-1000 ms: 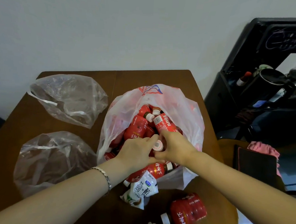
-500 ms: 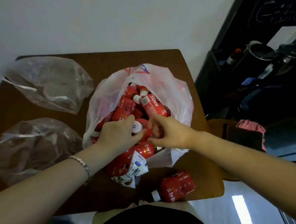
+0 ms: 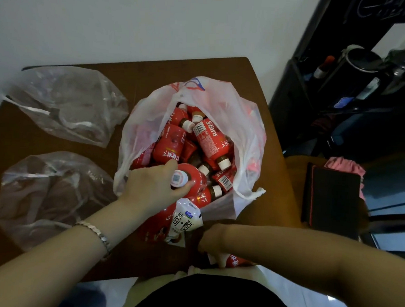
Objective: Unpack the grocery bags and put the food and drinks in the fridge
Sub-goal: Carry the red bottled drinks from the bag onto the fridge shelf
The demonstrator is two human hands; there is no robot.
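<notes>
Barely begun (the shopping bag [image 3: 247, 132] brims with red juice bottles [image 3: 211, 142]): left hand [image 3: 148, 190] grips a capped bottle [image 3: 195, 178], right hand [image 3: 212, 242] clasps a loose bottle [image 3: 237, 260] at the table [image 3: 154, 68] edge.

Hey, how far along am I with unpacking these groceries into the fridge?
Early days. Done, perhaps: two clear plastic bags lie slack on the brown wooden table, contents unclear. In hand: the left hand grips a white-capped red juice bottle inside the white plastic shopping bag; the right hand holds another red bottle at the table's near edge. Left: many red bottles and a white drink pouch; no fridge in view.
</notes>
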